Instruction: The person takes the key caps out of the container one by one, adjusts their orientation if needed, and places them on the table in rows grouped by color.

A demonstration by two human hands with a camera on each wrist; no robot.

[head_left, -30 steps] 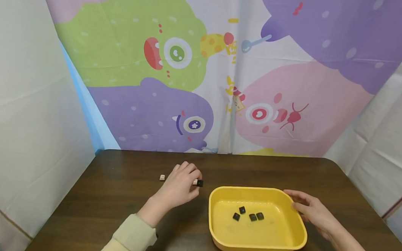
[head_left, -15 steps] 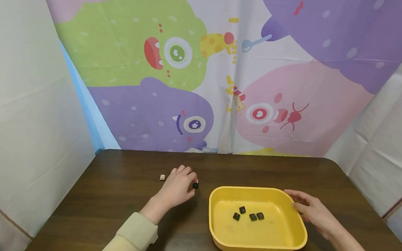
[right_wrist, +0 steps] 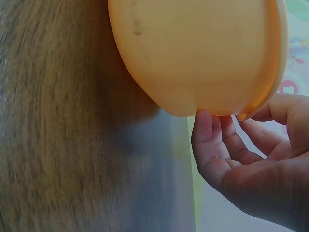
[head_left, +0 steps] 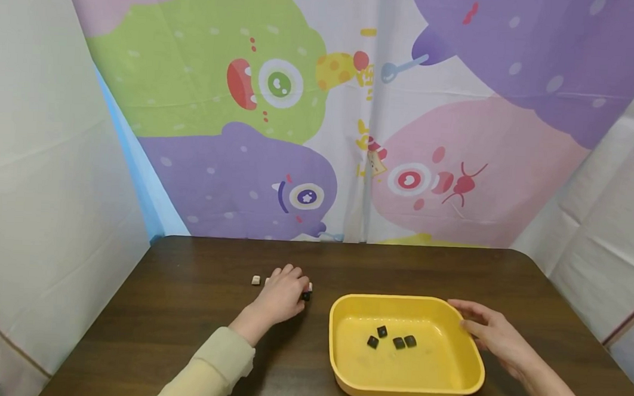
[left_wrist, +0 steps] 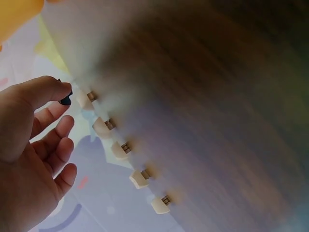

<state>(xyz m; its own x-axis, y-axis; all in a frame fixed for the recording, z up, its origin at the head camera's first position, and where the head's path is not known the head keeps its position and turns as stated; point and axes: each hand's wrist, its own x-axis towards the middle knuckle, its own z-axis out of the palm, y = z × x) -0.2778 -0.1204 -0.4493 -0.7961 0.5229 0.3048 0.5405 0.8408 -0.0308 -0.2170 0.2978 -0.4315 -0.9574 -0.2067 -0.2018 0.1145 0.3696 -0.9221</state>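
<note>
My left hand (head_left: 281, 295) pinches a black keycap (left_wrist: 66, 98) between thumb and index finger, close over the table. Beside it stands a row of cream keycaps (left_wrist: 140, 179), their stems showing in the left wrist view. From the head view the hand hides most of that row, leaving a cream keycap (head_left: 256, 280) uncovered at its left end. A yellow plastic basin (head_left: 335, 366) sits to the right, with several black keycaps (head_left: 373, 342) lying loose on its floor. At the basin's right side my right hand (head_left: 503, 342) grips the rim, thumb on top and fingers against the outer wall.
The dark wooden table (head_left: 180, 340) reaches back to a cartoon-printed curtain (head_left: 275, 178). Pale cloth (head_left: 56, 148) hangs on the left, and similar cloth (head_left: 607, 195) on the right.
My left hand has shifted slightly left and toward me with the black keycap, and cream keycaps now show on either side of it. The right hand and the basin have stayed put.
</note>
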